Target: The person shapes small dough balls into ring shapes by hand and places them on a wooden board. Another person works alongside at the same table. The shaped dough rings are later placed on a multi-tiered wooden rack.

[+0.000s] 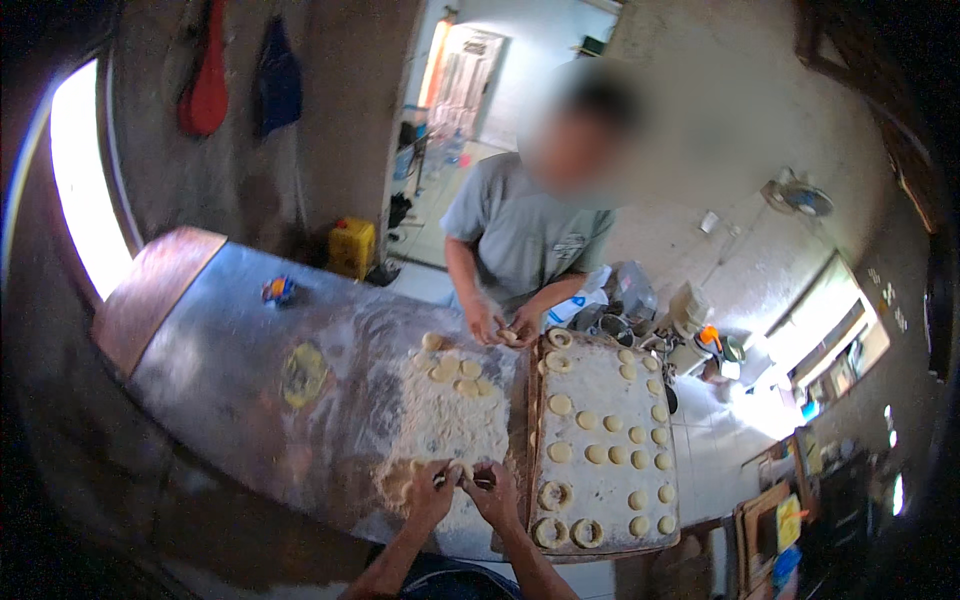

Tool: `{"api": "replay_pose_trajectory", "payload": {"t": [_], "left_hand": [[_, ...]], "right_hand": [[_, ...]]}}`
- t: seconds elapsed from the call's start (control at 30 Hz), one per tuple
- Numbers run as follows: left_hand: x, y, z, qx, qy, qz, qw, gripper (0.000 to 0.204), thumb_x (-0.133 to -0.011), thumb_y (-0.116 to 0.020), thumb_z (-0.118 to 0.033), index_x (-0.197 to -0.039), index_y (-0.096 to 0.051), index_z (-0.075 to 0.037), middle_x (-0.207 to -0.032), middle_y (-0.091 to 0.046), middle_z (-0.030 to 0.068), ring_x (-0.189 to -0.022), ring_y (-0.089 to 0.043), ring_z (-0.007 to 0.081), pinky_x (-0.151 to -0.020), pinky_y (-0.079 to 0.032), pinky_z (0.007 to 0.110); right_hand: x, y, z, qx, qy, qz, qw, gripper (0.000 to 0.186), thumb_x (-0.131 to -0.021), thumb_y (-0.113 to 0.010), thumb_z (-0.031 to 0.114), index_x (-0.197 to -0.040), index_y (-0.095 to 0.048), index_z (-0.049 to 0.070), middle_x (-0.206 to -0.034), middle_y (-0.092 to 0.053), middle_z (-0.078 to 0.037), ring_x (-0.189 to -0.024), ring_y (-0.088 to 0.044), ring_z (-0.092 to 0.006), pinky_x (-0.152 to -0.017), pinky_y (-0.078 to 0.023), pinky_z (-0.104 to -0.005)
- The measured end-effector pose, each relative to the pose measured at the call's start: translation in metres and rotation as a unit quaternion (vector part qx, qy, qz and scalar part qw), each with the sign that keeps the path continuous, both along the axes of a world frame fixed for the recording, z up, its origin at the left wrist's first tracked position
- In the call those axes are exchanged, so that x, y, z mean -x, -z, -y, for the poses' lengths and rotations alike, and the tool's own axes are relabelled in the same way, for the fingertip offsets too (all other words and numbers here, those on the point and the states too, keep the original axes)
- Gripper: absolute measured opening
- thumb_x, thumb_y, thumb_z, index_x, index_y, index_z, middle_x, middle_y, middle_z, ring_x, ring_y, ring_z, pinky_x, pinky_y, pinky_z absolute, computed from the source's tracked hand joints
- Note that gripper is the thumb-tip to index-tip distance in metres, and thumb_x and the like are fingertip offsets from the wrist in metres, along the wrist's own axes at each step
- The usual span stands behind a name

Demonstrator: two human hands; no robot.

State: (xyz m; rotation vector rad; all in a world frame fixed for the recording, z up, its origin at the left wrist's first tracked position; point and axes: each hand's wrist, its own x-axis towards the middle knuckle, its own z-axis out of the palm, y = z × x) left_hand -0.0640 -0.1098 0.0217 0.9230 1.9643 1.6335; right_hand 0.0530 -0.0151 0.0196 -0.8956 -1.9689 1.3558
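Note:
Over a floury patch (440, 425) on the metal work table, my left hand (433, 485) and my right hand (488, 487) pinch one pale piece of dough (460, 470) between them, fingers curled. Beyond them, several small dough rounds (467, 386) lie on the flour. To my right, a large flour-dusted tray (600, 390) holds several dough discs (613, 423) and rings (557, 496). Across the table, a co-worker in a grey T-shirt has both hands (505, 325) on another piece of dough.
The co-worker (510, 230) stands opposite, before a doorway. A yellowish round patch (303, 375) and a small colourful object (278, 290) are on the table's left. A yellow jerrycan (350, 248) stands behind. Bags and cookware (635, 300) are piled at back right; wooden boards (760, 535) stand at lower right.

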Motion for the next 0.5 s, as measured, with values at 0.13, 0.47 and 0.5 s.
{"api": "replay_pose_trajectory", "payload": {"t": [0.13,0.47,0.5], "left_hand": [[-0.006,-0.009,-0.008,-0.027,0.068,-0.115,0.991,0.022,-0.094,-0.063,-0.016,-0.107,-0.069,0.000,-0.090,-0.066,0.0164,-0.077,-0.065,0.0244,-0.068,-0.051,0.035],[-0.023,-0.014,-0.009,-0.092,0.232,0.290,0.924,0.039,-0.088,-0.061,0.000,-0.125,-0.047,-0.002,-0.105,-0.065,0.0134,-0.090,-0.065,0.0236,-0.073,-0.054,0.037],[-0.026,-0.012,-0.006,-0.079,0.254,0.185,0.946,0.040,-0.087,-0.060,0.000,-0.125,-0.045,-0.002,-0.106,-0.063,0.0134,-0.093,-0.065,0.0244,-0.075,-0.054,0.038]], "right_hand": [[-0.008,-0.012,-0.003,-0.078,0.063,0.040,0.994,0.038,-0.080,-0.081,0.015,-0.106,-0.057,0.001,-0.090,-0.066,-0.009,-0.083,-0.065,-0.0138,-0.072,-0.054,-0.0298],[-0.053,-0.006,-0.018,0.404,-0.108,-0.240,0.876,0.039,-0.087,-0.065,0.012,-0.121,-0.048,0.003,-0.097,-0.060,-0.009,-0.090,-0.062,-0.0201,-0.077,-0.051,-0.0326],[-0.056,-0.003,-0.022,0.469,-0.055,-0.272,0.838,0.035,-0.088,-0.062,0.013,-0.119,-0.050,0.002,-0.096,-0.060,-0.009,-0.089,-0.062,-0.0203,-0.077,-0.050,-0.0323]]}}
